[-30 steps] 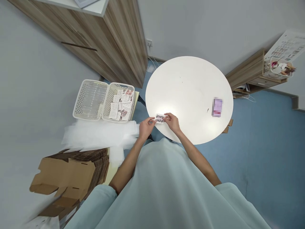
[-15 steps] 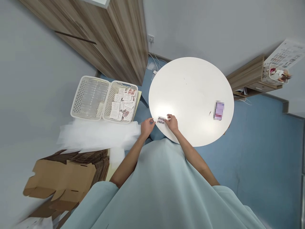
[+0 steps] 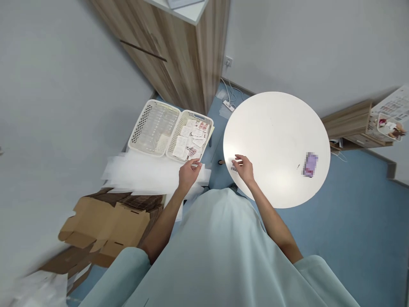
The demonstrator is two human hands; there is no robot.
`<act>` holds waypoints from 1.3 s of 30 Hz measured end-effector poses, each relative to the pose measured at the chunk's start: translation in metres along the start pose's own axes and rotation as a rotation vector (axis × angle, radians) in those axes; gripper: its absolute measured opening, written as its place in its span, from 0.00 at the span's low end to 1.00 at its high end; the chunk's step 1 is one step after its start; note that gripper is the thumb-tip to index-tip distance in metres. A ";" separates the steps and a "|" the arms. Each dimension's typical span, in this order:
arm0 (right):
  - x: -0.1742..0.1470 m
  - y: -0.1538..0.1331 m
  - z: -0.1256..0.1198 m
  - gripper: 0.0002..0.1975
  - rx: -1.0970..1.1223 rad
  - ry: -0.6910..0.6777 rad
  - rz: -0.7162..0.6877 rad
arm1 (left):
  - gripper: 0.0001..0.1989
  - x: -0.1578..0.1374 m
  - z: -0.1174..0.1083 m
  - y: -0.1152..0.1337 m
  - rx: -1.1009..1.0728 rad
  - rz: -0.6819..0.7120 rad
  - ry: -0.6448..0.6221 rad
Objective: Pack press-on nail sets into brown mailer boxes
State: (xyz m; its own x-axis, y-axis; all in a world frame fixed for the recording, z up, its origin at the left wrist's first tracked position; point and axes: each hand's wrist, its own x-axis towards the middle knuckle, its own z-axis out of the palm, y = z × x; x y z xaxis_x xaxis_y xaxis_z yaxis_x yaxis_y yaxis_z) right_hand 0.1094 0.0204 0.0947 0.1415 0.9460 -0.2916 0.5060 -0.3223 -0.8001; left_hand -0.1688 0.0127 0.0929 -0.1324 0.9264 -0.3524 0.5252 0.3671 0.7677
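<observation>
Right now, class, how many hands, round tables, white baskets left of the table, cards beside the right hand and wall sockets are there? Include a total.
Hands, left and right: 2
Round table: 1
White baskets: 2
Card, partly hidden: 1
Wall socket: 1
Total: 7

Enclosed by plain grey walls (image 3: 287, 42); laid with a blue floor (image 3: 361, 230); furnished with a tall wood-grain cabinet (image 3: 179, 51), a round white counter (image 3: 275, 136) and a low wooden unit (image 3: 348, 121) at right; lit brightly, with glare on the counter.
</observation>
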 end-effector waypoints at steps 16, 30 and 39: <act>-0.020 -0.101 0.083 0.15 -0.059 -0.077 -0.150 | 0.35 0.144 -0.160 -0.112 0.467 -0.096 0.250; -0.036 -0.101 0.082 0.14 -0.054 -0.027 -0.124 | 0.32 0.172 -0.154 -0.116 0.666 -0.133 0.199; -0.035 -0.098 0.068 0.15 0.041 -0.063 -0.171 | 0.46 0.109 -0.148 -0.045 0.309 0.209 0.398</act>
State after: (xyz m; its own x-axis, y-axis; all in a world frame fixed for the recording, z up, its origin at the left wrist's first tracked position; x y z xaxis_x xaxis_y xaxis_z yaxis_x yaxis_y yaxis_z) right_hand -0.0027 0.0170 0.1477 0.0019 0.9835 -0.1809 0.4831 -0.1593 -0.8610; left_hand -0.3312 0.1091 0.0991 -0.2758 0.9589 0.0667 0.7889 0.1862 0.5856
